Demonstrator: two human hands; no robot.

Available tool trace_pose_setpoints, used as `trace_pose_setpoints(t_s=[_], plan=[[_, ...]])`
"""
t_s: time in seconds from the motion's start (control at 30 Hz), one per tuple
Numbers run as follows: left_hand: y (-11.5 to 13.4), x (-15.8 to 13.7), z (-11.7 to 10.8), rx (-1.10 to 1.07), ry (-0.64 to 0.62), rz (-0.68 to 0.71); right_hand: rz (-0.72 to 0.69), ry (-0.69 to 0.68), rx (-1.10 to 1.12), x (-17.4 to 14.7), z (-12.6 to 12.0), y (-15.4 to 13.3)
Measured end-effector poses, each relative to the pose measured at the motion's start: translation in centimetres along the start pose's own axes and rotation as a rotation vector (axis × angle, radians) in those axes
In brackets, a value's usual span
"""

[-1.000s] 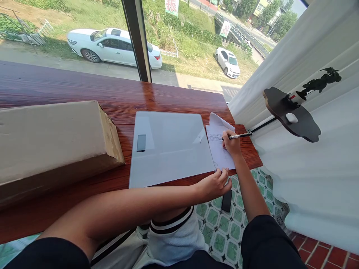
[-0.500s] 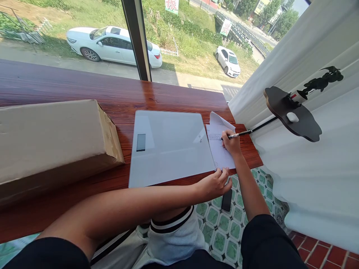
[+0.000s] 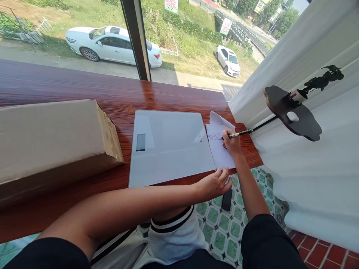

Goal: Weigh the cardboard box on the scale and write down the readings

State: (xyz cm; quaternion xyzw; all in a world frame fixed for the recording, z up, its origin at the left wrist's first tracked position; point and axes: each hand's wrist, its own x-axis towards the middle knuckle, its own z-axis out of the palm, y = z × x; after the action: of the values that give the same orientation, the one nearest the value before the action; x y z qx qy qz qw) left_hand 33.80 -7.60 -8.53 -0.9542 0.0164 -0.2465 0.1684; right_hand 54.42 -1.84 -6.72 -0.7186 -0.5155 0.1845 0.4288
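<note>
My right hand (image 3: 231,144) is closed around a pen (image 3: 240,133), its tip on a sheet of paper (image 3: 221,155) with rows of small handwriting. The sheet's far end (image 3: 220,120) curls up. At the paper's near edge, my left hand (image 3: 214,184) rests its fingertips on the bottom margin, fingers apart and loosely bent, the thumb off the table edge. Left of the paper, and touching or overlapping its side, lies a flat pale glass-topped scale (image 3: 171,149) with a small grey display (image 3: 141,142).
A large cardboard box (image 3: 53,138) takes up the left of the reddish wooden table (image 3: 179,95). To the right, a small dark stand (image 3: 291,114) holds a plant and a white object beside a white curtain (image 3: 316,179). A dark phone-like slab (image 3: 227,200) appears below the table edge.
My right hand and the pen have shifted very slightly to the right along the writing. My left hand stays in place at the paper's edge.
</note>
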Motion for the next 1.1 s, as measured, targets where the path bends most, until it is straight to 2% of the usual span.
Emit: trace_pose_setpoints(t_s=[0.1,0.17,0.3,0.47,0.57,0.73,1.1], plan=[[0.0,0.0,0.0,-0.004,0.005,-0.005,0.003,-0.005,0.008,0.0,0.0,0.0],[0.0,0.0,0.1,0.007,0.015,-0.006,0.003,0.043,0.046,0.1,-0.1,0.0],[0.0,0.0,0.1,0.021,0.032,-0.006,-0.086,0.258,0.054,0.4,-0.3,0.3],[0.0,0.1,0.1,0.040,0.027,-0.002,-0.114,0.539,-0.163,1.0,-1.0,1.1],[0.0,0.1,0.1,0.054,0.026,-0.001,-0.100,0.621,-0.294,1.0,-1.4,1.0],[0.0,0.1,0.0,0.055,0.016,-0.003,-0.090,0.561,-0.265,0.9,-1.5,0.9],[-0.1,0.0,0.0,0.031,0.019,0.003,0.017,0.496,-0.213,1.4,-1.6,2.5]])
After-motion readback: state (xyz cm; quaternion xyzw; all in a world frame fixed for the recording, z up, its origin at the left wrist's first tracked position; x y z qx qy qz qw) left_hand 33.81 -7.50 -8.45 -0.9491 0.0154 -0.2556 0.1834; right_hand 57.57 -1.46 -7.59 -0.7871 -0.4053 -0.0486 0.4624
